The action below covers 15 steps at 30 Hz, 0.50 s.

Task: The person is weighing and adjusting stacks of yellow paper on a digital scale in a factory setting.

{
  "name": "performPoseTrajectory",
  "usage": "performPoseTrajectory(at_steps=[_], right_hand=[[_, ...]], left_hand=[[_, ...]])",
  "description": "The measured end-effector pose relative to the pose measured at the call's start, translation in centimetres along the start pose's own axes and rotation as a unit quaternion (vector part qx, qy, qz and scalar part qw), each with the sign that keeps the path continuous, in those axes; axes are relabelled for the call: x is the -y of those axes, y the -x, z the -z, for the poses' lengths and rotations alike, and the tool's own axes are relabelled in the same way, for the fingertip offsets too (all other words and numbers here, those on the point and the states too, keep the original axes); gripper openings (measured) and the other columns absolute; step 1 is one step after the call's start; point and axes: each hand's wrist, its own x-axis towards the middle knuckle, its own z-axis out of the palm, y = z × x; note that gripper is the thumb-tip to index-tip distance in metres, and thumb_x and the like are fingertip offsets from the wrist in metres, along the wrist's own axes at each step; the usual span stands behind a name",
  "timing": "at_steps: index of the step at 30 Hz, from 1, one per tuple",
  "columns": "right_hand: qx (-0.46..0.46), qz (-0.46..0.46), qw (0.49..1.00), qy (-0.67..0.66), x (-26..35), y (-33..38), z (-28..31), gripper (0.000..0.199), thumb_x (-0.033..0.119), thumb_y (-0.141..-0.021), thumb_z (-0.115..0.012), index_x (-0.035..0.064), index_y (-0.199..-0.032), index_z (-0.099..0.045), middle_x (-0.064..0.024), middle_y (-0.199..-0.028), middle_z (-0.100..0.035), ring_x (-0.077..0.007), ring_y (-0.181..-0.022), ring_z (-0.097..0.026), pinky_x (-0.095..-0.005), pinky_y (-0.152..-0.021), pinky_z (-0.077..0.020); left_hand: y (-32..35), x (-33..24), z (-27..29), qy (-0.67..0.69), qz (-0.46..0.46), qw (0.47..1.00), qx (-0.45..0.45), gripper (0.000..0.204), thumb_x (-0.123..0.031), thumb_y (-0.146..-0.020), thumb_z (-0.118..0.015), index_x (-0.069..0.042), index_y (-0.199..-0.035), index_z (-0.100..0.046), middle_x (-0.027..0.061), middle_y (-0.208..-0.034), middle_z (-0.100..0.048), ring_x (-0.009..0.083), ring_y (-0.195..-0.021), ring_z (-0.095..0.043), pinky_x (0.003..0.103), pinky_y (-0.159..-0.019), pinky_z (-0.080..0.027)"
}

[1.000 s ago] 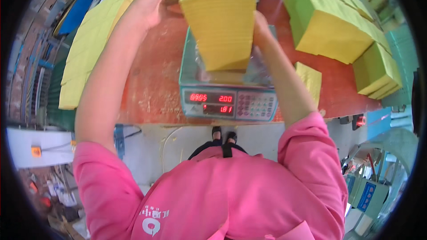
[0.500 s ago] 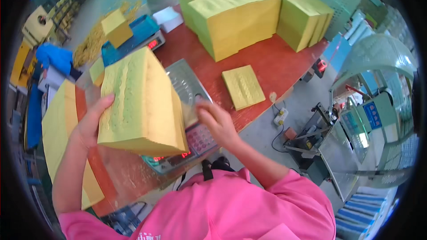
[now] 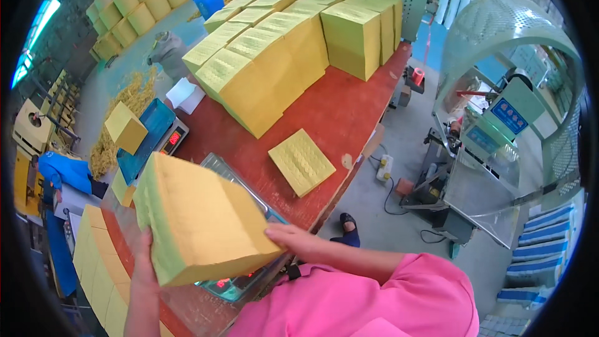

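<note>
Between my two hands a thick stack of yellow paper (image 3: 209,215) is held up, tilted, with a greenish edge on its left side. My left hand (image 3: 145,265) is wrapped against the stack's left side; its fingers are partly hidden. My right hand (image 3: 292,238) grips the right edge. Under the stack is a digital scale (image 3: 240,287) with red figures, mostly covered by the paper. A thinner square pile of yellow paper (image 3: 301,162) lies on the red table (image 3: 324,97) beyond my right hand.
Tall rows of yellow paper stacks (image 3: 249,81) fill the table's far part. Another scale with a blue tray (image 3: 150,140) bears a yellow block (image 3: 126,128). More stacks (image 3: 100,262) stand at left. A person in blue (image 3: 73,171) bends at far left. A mesh-guarded machine (image 3: 499,131) stands right.
My right hand has come from beside the stack onto its right edge. The stack has turned and tilted and sits lower. My view has shifted, showing more of the room's far side.
</note>
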Motion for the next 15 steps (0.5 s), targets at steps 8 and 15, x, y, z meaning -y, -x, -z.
performPoseTrajectory(at_steps=[8,15], right_hand=[[-0.092,0.100,0.991,-0.002,12.1,0.2,19.6,0.051,0.030,-0.100,-0.049,0.0006,-0.142,-0.044,-0.0095,-0.136,-0.055,-0.0174,-0.125,-0.051,-0.0324,-0.106,-0.0386],[-0.127,0.014,0.991,0.047,21.8,-2.8,36.1,0.055,0.040,-0.100,-0.045,0.0121,-0.147,-0.039,-0.0071,-0.129,-0.058,-0.0204,-0.110,-0.059,-0.0386,-0.081,-0.0532]], left_hand=[[-11.8,0.7,-18.6,0.055,0.046,0.991,0.117,0.068,-0.050,-0.094,-0.056,-0.006,-0.143,-0.041,0.0113,-0.137,-0.054,0.0235,-0.123,-0.054,0.040,-0.104,-0.044],[-28.4,3.6,-32.8,0.088,0.067,0.984,0.140,0.069,-0.054,-0.093,-0.053,-0.007,-0.142,-0.043,0.0118,-0.136,-0.055,0.0268,-0.124,-0.054,0.047,-0.104,-0.045]])
